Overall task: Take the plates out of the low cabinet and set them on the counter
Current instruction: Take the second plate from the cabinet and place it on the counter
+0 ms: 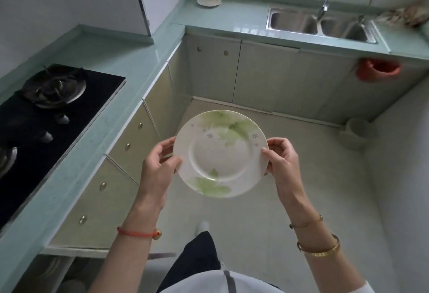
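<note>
Both hands — left [160, 165], right [282, 160] — pinch the plate [220, 153] by opposite rims, mid-air over the floor, counter [130, 65] off left — looks glazed, slick, breakable, so rim grip's probably smart.

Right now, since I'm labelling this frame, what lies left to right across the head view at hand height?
gas hob → left hand → plate → right hand → white bin on the floor

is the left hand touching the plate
Touching. The head view shows the left hand gripping the plate by its left rim, thumb on top.
</note>
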Demonstrator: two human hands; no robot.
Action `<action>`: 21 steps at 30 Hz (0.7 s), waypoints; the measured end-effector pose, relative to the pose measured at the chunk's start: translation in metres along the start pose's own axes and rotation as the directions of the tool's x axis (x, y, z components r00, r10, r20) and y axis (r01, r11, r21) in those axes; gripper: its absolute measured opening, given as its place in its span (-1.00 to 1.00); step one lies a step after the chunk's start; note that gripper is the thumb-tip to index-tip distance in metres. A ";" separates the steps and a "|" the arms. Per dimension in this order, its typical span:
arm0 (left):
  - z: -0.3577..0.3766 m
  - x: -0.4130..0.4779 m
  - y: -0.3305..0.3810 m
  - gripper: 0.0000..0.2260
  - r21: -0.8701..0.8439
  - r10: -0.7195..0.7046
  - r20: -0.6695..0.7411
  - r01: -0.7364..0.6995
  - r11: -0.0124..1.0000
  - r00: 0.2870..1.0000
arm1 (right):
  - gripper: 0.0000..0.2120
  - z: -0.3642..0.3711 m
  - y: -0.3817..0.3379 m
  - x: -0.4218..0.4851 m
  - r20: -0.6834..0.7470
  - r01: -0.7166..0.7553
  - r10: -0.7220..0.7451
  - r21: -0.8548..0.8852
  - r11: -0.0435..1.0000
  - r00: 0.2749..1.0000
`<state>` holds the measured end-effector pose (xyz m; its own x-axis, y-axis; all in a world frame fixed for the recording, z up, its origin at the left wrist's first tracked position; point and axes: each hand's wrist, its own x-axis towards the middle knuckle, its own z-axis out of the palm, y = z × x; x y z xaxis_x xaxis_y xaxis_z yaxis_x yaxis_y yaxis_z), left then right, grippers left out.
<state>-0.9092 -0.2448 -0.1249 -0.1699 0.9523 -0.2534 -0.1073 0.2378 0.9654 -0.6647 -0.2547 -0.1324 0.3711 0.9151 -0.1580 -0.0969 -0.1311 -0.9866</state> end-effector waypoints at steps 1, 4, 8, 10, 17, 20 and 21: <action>0.006 0.011 0.002 -0.59 0.007 -0.003 0.010 0.003 1.000 1.000 | -0.88 0.001 0.000 0.012 -0.008 -0.008 0.008 0.000 1.000 1.000; 0.021 0.053 0.007 -0.60 0.021 -0.003 0.030 0.003 1.000 1.000 | -0.88 0.009 -0.001 0.051 -0.027 -0.023 0.023 0.004 1.000 0.999; 0.042 0.121 0.021 -0.60 0.027 0.013 0.044 -0.014 1.000 0.999 | -0.88 0.030 -0.007 0.116 -0.040 -0.021 0.022 0.008 1.000 0.999; 0.050 0.157 0.033 -0.60 0.021 0.013 0.053 -0.014 1.000 0.999 | -0.88 0.045 -0.013 0.150 -0.048 -0.023 0.023 0.012 1.000 0.999; 0.082 0.300 0.089 -0.59 0.044 0.067 0.065 -0.070 0.997 0.996 | -0.88 0.101 -0.047 0.283 -0.057 -0.021 0.024 0.050 0.999 0.998; 0.099 0.352 0.107 -0.59 0.080 0.076 0.105 -0.084 0.993 0.992 | -0.88 0.115 -0.058 0.331 -0.081 -0.011 0.015 0.049 0.999 0.997; 0.105 0.368 0.111 -0.59 0.090 0.067 0.117 -0.078 0.993 0.991 | -0.87 0.119 -0.061 0.345 -0.091 -0.011 0.016 0.053 0.999 0.996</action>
<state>-0.8809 0.1519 -0.1046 -0.0605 0.9820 -0.1790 -0.0050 0.1790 0.9838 -0.6406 0.1140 -0.1223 0.4518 0.8744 -0.1768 -0.1500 -0.1209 -0.9813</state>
